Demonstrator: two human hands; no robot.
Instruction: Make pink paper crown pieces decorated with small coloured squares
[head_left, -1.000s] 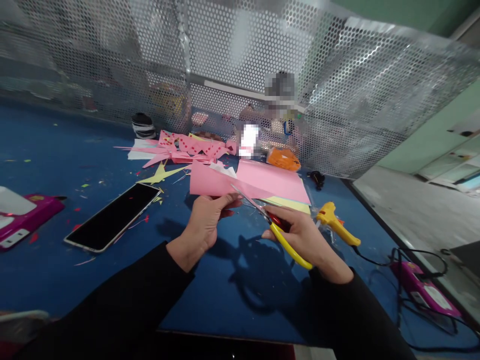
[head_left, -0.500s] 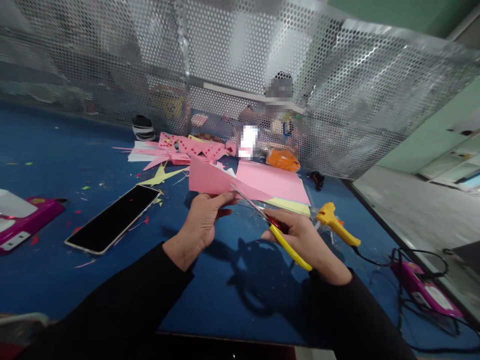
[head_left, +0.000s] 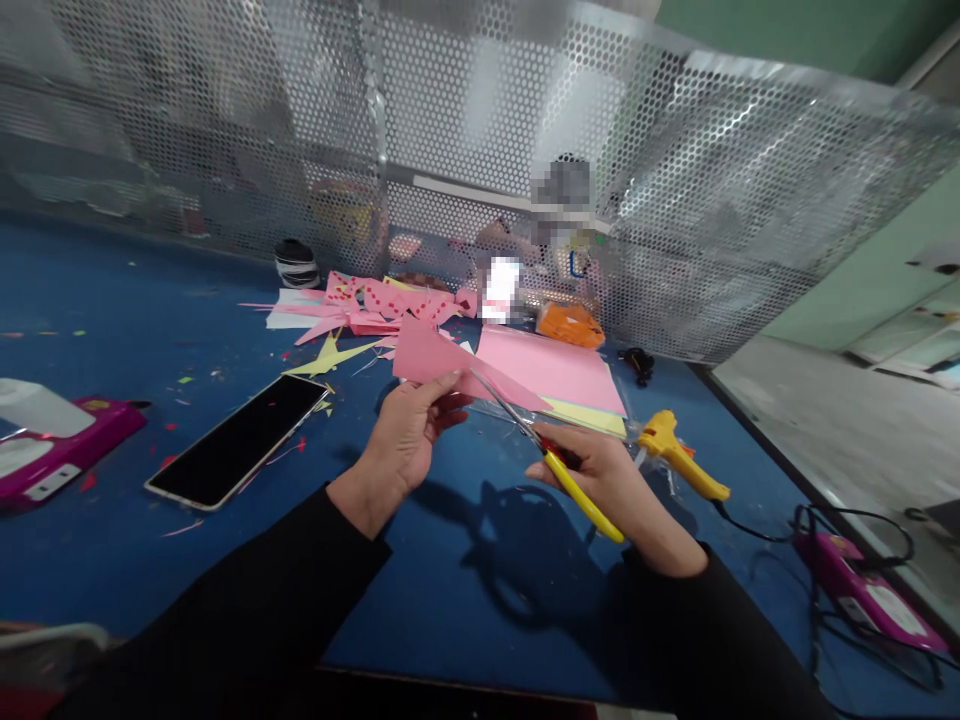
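A sheet of pink paper [head_left: 431, 352] is pinched at its lower edge by my left hand [head_left: 409, 430], raised above the blue table. My right hand [head_left: 592, 475] is closed round the yellow-handled scissors [head_left: 574, 495]. Their metal blades point up and left and meet the pink sheet beside my left fingertips; how far they are parted I cannot make out. Behind the scissors lies a stack of pink paper [head_left: 555, 370], with yellow paper [head_left: 589, 415] showing under its front edge.
A phone [head_left: 240, 442] lies left, near a purple power strip [head_left: 82, 450]. Pink scraps [head_left: 375, 312], a yellow scrap [head_left: 328, 358] and a thread spool [head_left: 296, 264] sit behind. Rightward are a yellow glue gun [head_left: 681, 455], its cord and another purple strip [head_left: 870, 590]. Perforated mesh [head_left: 480, 110] stands at the back.
The held pink sheet has tilted and its left end sits slightly farther right. The scissors still meet the sheet near my left fingers. The whole view has shifted slightly.
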